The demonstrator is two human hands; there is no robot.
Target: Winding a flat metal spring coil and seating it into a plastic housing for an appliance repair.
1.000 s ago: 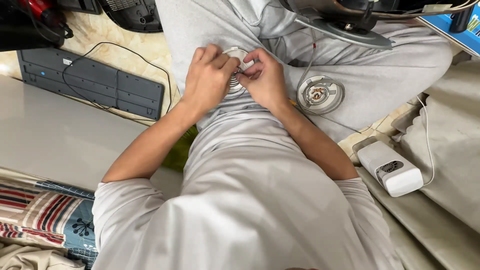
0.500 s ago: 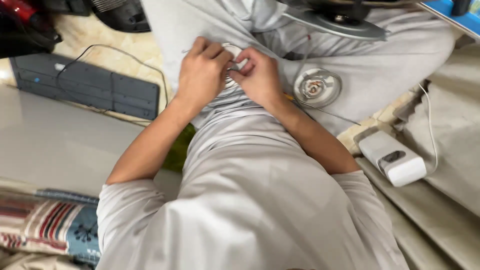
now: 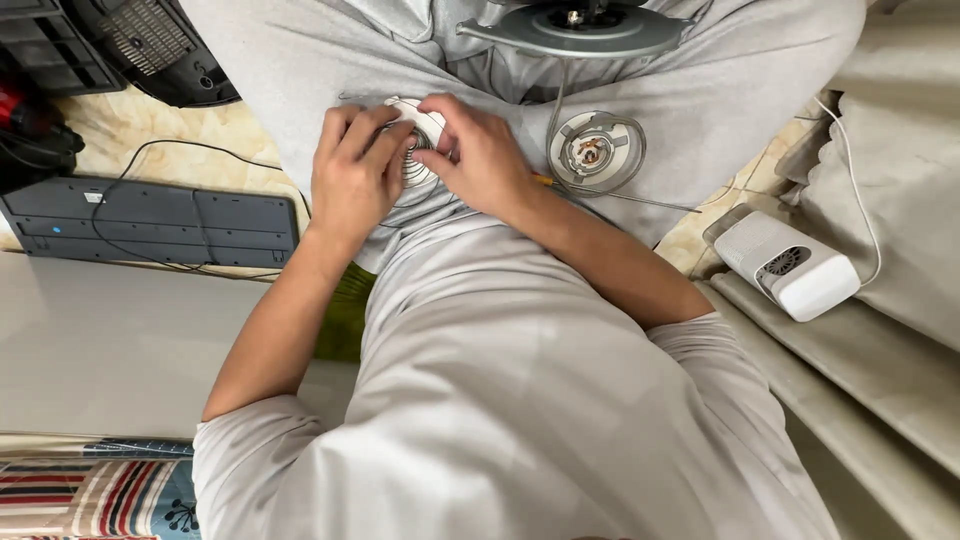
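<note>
Both hands have stayed on the round white ribbed part (image 3: 415, 150) in your lap, shifting only slightly. Your left hand (image 3: 350, 180) cups its left side; your right hand (image 3: 480, 155) pinches its right edge with the fingertips. You appear to be working the part loose or seating it; keep the grip even. A round grey wired motor housing (image 3: 597, 150) lies just beside, on your right thigh. A white box-shaped device (image 3: 787, 265) sits on the floor; no labels are legible.
</note>
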